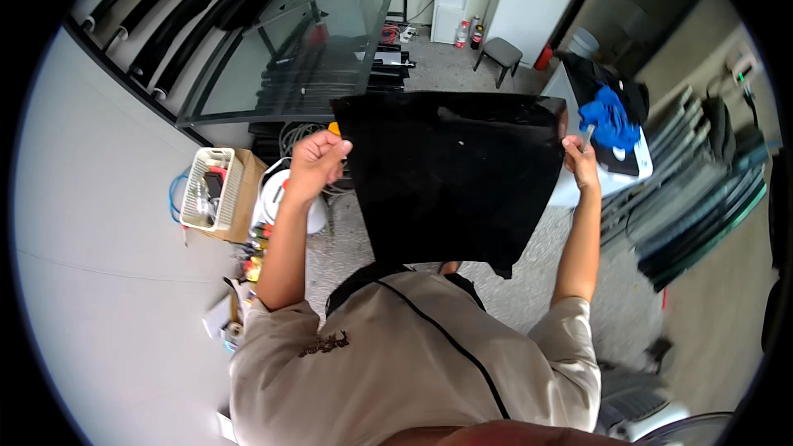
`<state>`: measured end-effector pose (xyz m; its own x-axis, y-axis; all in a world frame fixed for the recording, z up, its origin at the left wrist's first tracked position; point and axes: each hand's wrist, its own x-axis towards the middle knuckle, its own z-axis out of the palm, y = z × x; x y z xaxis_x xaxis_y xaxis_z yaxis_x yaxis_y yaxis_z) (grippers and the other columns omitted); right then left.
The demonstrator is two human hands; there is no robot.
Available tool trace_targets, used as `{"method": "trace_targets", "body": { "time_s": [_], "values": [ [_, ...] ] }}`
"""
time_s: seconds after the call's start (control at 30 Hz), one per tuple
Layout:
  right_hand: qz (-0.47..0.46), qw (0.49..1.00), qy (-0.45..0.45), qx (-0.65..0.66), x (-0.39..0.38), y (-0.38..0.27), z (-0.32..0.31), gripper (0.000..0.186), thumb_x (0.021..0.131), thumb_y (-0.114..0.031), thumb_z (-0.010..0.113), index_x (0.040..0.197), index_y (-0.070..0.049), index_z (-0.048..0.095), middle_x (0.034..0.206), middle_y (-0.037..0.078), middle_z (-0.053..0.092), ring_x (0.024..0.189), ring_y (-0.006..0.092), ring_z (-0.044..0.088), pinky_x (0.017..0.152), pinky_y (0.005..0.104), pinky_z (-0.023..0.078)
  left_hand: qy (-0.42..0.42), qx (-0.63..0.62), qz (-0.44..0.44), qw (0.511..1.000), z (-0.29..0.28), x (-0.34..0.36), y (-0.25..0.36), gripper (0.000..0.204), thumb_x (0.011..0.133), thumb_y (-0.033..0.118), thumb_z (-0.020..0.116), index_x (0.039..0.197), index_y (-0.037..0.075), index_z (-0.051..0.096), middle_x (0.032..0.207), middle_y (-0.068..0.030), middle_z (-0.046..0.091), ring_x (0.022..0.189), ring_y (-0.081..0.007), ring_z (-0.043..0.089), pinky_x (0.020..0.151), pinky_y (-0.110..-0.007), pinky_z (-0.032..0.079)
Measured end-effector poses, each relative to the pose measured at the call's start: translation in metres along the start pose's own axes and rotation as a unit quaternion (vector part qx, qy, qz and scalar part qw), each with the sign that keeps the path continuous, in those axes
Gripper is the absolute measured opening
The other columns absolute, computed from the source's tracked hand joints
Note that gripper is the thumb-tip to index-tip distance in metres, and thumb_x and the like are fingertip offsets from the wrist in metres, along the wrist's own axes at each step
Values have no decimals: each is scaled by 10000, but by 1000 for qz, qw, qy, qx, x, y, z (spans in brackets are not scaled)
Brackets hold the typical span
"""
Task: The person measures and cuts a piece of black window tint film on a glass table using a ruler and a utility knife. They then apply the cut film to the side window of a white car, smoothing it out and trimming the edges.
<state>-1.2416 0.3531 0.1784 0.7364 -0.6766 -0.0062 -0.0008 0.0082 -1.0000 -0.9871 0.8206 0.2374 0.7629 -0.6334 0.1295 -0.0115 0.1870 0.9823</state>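
A large sheet of dark, glossy black film (446, 177) is held up in front of my body, with a lighter reflection along its upper right. My left hand (318, 163) pinches its left edge near the upper corner. A small yellow thing (334, 128) shows just above those fingers; its kind is hidden. On the other side my right hand (581, 163) is closed at the sheet's upper right edge. A slim greyish tool (587, 137) sticks up from the right fingers, too small to name. The sheet's lower edge hangs close to my shirt.
A glass-topped table (322, 58) stands ahead left, beside racked black rolls (198, 16). At left is a white basket (211, 190) on a cardboard box. A white table (615, 173) with a blue cloth (610, 118) is at right, near stacked rolls (702, 198). A stool (501, 54) stands farther off.
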Motion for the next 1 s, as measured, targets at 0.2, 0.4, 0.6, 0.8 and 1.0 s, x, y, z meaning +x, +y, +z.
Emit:
{"method": "trace_targets", "body": {
  "time_s": [0.2,0.4,0.6,0.8,1.0],
  "values": [
    [4,995,-101,-19,219,-31,1,185,822,-189,707,904,-52,613,544,-74,413,414,34,324,397,217,239,98,-9,-9,995,38,115,-13,124,882,83,625,777,50,569,497,39,491,382,-27,399,424,-190,360],
    [12,972,-220,-83,412,-59,66,201,816,-224,707,882,-52,626,550,-62,429,417,44,324,399,223,230,208,-40,-22,977,27,206,-41,130,885,105,619,774,58,570,471,42,467,368,-33,383,438,-213,385],
    [16,942,-307,-138,566,-69,172,192,825,-217,688,905,-52,631,575,-60,449,443,47,368,414,219,272,320,-86,-22,943,-13,294,-78,138,885,124,621,774,52,581,469,46,451,364,-42,391,411,-201,365],
    [-2,919,-362,-155,688,-70,278,185,833,-190,686,912,-35,620,537,-70,398,418,44,307,401,236,220,394,-73,-11,916,-46,369,-84,132,894,151,621,790,80,580,481,61,446,376,-25,363,445,-205,364],
    [82,883,-448,-116,787,-3,358,176,846,-163,670,946,-36,600,510,-62,377,401,50,313,399,233,234,485,-60,-39,871,-52,415,-119,118,885,131,632,799,61,592,515,56,464,402,-18,387,439,-191,370]
  ]
}}
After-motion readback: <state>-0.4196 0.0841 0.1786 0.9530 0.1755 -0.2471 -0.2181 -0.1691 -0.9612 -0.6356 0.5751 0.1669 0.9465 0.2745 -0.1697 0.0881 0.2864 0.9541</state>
